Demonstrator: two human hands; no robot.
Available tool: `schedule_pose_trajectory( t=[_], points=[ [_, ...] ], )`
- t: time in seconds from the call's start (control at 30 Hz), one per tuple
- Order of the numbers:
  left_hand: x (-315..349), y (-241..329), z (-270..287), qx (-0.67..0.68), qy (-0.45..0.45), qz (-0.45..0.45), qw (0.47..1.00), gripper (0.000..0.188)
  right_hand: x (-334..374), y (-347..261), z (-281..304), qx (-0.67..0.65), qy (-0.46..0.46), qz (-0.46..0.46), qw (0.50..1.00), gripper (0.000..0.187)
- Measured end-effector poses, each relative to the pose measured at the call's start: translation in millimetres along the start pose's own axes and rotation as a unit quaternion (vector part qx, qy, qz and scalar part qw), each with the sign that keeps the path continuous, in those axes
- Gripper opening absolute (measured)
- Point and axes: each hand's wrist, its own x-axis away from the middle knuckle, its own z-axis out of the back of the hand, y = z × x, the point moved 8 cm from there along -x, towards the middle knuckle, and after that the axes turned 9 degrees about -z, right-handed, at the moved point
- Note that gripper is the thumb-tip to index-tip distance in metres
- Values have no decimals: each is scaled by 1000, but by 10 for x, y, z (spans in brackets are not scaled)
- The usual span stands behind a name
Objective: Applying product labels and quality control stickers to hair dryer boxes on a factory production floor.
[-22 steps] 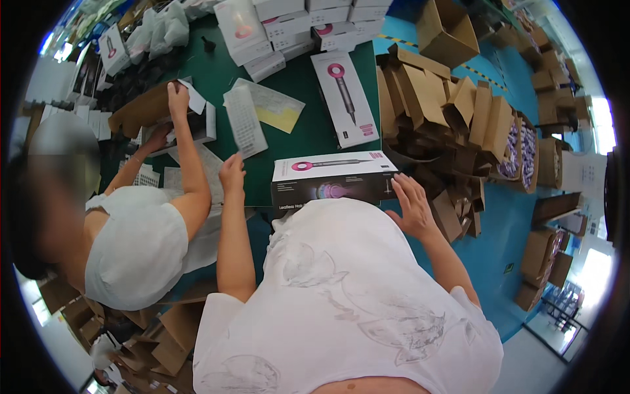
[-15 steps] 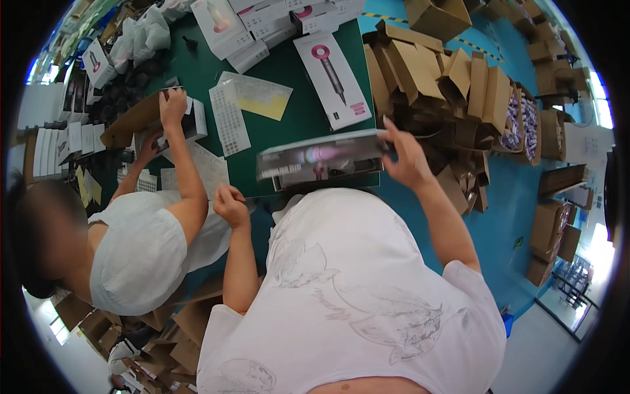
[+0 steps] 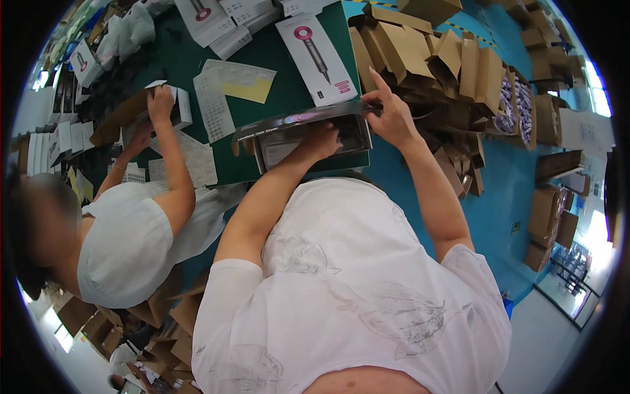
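Note:
A dark hair-dryer box (image 3: 271, 140) stands at the table's near edge in front of me, its printed lid (image 3: 289, 120) raised along the far side. My left hand (image 3: 320, 142) reaches into the box with its fingers curled. What those fingers touch in there is hidden. At the box's right end, my right hand (image 3: 394, 118) grips the corner of the lid, index finger stretched upward. Just beyond the lid lies a white carton (image 3: 316, 59) with a pink-and-grey hair dryer printed on it.
Left of me a co-worker (image 3: 134, 243) handles an open box (image 3: 180, 108). Sticker sheets (image 3: 213, 108) and a yellow paper (image 3: 249, 88) lie on the green table (image 3: 177, 59). More white cartons (image 3: 230, 43) stack at the back. Brown cardboard boxes (image 3: 410, 56) pile up at the right.
My left hand has moved from beside my body into the box. The box has shifted slightly left, and its inside now shows more. My right hand stays at its right end.

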Motion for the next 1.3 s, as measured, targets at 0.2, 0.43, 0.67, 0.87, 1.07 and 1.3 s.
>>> schedule_pose_trajectory(
  t=[0.2,0.43,0.67,0.87,1.07,1.3],
  points=[
    [181,-16,120,-138,56,-35,988,14,165,-9,221,92,191,14,977,94],
    [424,-316,249,2,97,-72,993,27,651,650,91,-128,258,-337,896,102],
    [415,-559,-61,82,-40,-16,996,41,870,950,-258,-296,206,-427,829,83],
    [472,-419,132,-118,11,-43,992,39,1370,1067,-479,-312,191,-499,786,63],
    [551,-490,185,-2,10,-36,999,38,1725,1254,-934,-287,32,-572,768,27],
    [599,-542,199,66,4,-33,997,37,1021,1136,-1642,-268,-156,-389,868,20]
  ],
)
